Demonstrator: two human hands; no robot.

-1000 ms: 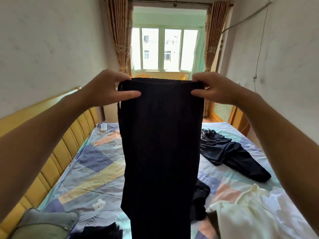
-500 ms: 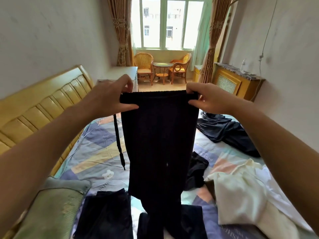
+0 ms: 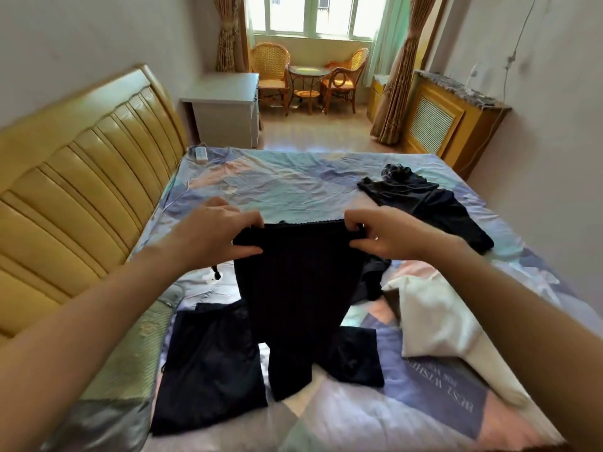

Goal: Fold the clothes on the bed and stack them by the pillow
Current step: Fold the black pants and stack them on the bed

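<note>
1. A folded dark garment [image 3: 208, 367] is being kept just right of the pillow [image 3: 130, 360], on the bed [image 3: 287, 184].
2. The black trousers [image 3: 293, 288], right of the pillow, are being pinched at the waistband by the left hand [image 3: 212, 230], its grip closed.
3. The other waistband corner is being gripped likewise by the right hand [image 3: 388, 236].
4. A cream garment [image 3: 437, 324] and a dark garment [image 3: 427, 203] are being left farther right of the pillow.

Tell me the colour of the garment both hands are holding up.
Black, with a faint ribbed texture: the garment shows in the head view.
</note>
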